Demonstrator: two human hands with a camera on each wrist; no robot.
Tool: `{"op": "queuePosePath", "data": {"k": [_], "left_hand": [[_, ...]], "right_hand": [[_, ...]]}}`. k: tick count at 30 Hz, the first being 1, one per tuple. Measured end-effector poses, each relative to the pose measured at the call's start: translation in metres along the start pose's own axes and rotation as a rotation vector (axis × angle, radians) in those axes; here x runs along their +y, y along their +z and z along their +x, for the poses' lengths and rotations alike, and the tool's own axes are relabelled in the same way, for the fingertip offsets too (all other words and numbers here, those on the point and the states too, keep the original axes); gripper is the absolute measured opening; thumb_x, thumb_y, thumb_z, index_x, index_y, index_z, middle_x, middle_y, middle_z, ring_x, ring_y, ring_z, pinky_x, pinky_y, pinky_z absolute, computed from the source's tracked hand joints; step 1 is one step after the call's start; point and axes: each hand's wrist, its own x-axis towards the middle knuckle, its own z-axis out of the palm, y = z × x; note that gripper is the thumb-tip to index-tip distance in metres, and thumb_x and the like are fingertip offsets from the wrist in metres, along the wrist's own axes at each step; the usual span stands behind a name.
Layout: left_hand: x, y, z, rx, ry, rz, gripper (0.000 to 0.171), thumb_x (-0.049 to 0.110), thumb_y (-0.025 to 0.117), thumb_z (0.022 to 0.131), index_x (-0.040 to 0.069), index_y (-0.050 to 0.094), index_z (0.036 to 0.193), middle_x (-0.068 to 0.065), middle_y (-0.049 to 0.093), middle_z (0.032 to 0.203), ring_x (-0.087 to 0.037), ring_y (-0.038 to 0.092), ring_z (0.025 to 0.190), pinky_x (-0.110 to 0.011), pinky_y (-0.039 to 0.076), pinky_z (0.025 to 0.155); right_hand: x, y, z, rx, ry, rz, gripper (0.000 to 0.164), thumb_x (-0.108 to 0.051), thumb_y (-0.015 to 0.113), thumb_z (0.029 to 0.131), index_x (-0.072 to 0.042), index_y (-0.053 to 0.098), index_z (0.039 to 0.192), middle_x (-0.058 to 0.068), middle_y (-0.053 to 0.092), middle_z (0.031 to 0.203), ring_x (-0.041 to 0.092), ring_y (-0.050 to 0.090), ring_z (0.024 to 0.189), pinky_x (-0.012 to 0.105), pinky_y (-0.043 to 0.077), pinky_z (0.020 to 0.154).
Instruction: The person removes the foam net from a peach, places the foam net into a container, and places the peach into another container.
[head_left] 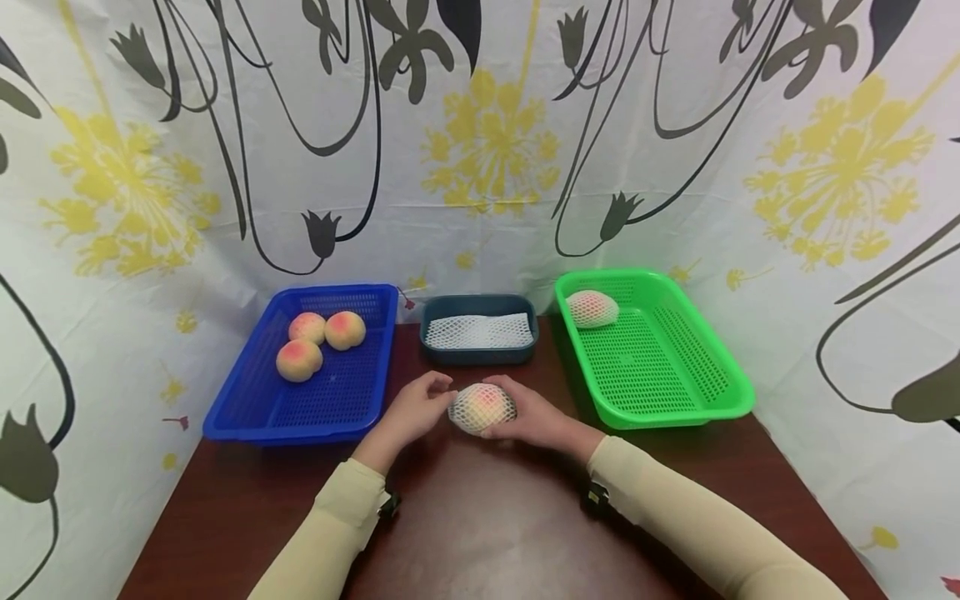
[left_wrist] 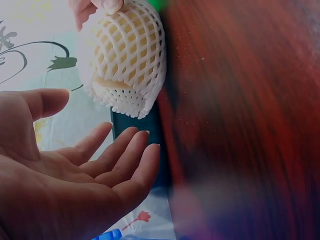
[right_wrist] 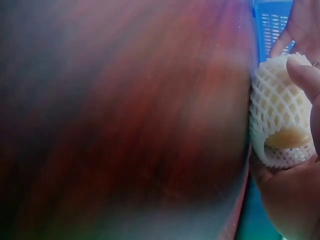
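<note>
A peach in a white foam net sleeve (head_left: 483,408) is at the middle of the table, in front of the small dark teal basket. My right hand (head_left: 531,417) grips it from the right, thumb on the near side. In the right wrist view the net (right_wrist: 281,107) wraps the peach, with some bare skin showing at one end. My left hand (head_left: 417,410) is just left of the peach. The left wrist view shows that hand (left_wrist: 85,165) with fingers loosely bent and parted, holding nothing, a gap between it and the netted peach (left_wrist: 127,50).
On the left, a blue basket (head_left: 330,417) holds three bare peaches (head_left: 300,360). The teal basket (head_left: 480,357) at the back contains flat white foam nets (head_left: 480,332). A green basket (head_left: 675,412) on the right has one netted peach (head_left: 592,309). Patterned cloth hangs behind.
</note>
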Motion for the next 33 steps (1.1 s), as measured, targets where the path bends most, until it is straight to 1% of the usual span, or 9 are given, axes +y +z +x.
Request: {"op": "queuePosePath", "data": {"k": [2,4,7,12,16,19,24,28,33], "left_hand": [[-0.001,0.001,0.0,-0.004,0.002,0.001,0.042,0.039,0.063,0.098,0.014,0.063,0.132,-0.004,0.065,0.128,-0.025,0.061,0.119,-0.048,0.049,0.1],[-0.002,0.002,0.0,0.002,0.009,0.01,0.035,0.036,0.06,0.101,0.016,0.064,0.129,-0.003,0.065,0.127,-0.024,0.061,0.119,-0.048,0.049,0.099],[-0.004,0.004,0.001,0.025,0.022,0.024,0.025,0.031,0.058,0.102,0.019,0.066,0.123,-0.002,0.066,0.123,-0.023,0.061,0.116,-0.047,0.05,0.097],[-0.003,0.003,0.0,0.071,0.042,0.02,0.012,0.031,0.066,0.098,0.022,0.069,0.106,0.001,0.068,0.106,-0.02,0.064,0.1,-0.042,0.053,0.086],[-0.001,0.0,-0.001,0.08,0.081,0.0,0.008,0.029,0.069,0.097,0.023,0.07,0.101,0.003,0.069,0.1,-0.017,0.064,0.092,-0.039,0.055,0.081],[0.001,-0.003,-0.001,0.087,0.152,-0.016,0.007,0.025,0.071,0.096,0.022,0.071,0.102,0.005,0.07,0.102,-0.015,0.064,0.094,-0.038,0.056,0.083],[0.006,-0.007,-0.002,0.126,0.335,-0.052,0.013,0.016,0.074,0.093,0.02,0.072,0.106,0.006,0.069,0.105,-0.012,0.065,0.097,-0.036,0.056,0.087],[0.01,-0.011,-0.002,0.156,0.464,-0.124,0.019,0.009,0.075,0.091,0.017,0.071,0.107,0.005,0.069,0.106,-0.011,0.066,0.098,-0.033,0.057,0.087],[0.015,-0.015,-0.004,0.127,0.542,-0.25,0.027,0.003,0.075,0.09,0.015,0.071,0.113,0.0,0.069,0.11,-0.017,0.068,0.101,-0.033,0.057,0.089]], "right_hand": [[0.001,0.001,0.001,0.004,-0.014,0.005,0.084,-0.047,0.089,0.074,-0.03,0.045,0.144,-0.013,0.059,0.126,0.008,0.059,0.108,0.035,0.049,0.095],[0.001,0.001,0.001,0.011,-0.014,0.007,0.081,-0.047,0.09,0.074,-0.033,0.046,0.14,-0.013,0.059,0.125,0.008,0.059,0.108,0.035,0.049,0.095],[0.0,-0.001,0.0,0.029,-0.008,0.001,0.079,-0.047,0.09,0.073,-0.033,0.047,0.139,-0.014,0.059,0.124,0.008,0.059,0.107,0.035,0.049,0.095],[-0.008,-0.01,0.0,0.064,-0.034,-0.015,0.078,-0.044,0.09,0.074,-0.03,0.048,0.139,-0.013,0.058,0.125,0.008,0.058,0.108,0.035,0.049,0.096],[-0.018,-0.018,0.0,0.088,-0.066,-0.007,0.077,-0.043,0.09,0.075,-0.03,0.048,0.139,-0.011,0.058,0.124,0.009,0.058,0.107,0.035,0.05,0.094],[-0.026,-0.024,0.0,0.105,-0.089,0.005,0.078,-0.042,0.09,0.075,-0.029,0.048,0.139,-0.009,0.058,0.125,0.011,0.059,0.107,0.036,0.05,0.093],[-0.037,-0.035,0.001,0.118,-0.115,-0.012,0.08,-0.044,0.089,0.075,-0.028,0.047,0.142,-0.009,0.056,0.128,0.012,0.057,0.109,0.036,0.051,0.093],[-0.048,-0.044,0.001,0.111,-0.128,-0.015,0.081,-0.047,0.088,0.076,-0.029,0.046,0.143,-0.009,0.055,0.13,0.011,0.057,0.111,0.036,0.051,0.094],[-0.061,-0.054,-0.001,0.116,-0.144,-0.011,0.082,-0.05,0.087,0.076,-0.027,0.046,0.144,-0.009,0.055,0.132,0.012,0.056,0.113,0.038,0.051,0.095]]}}
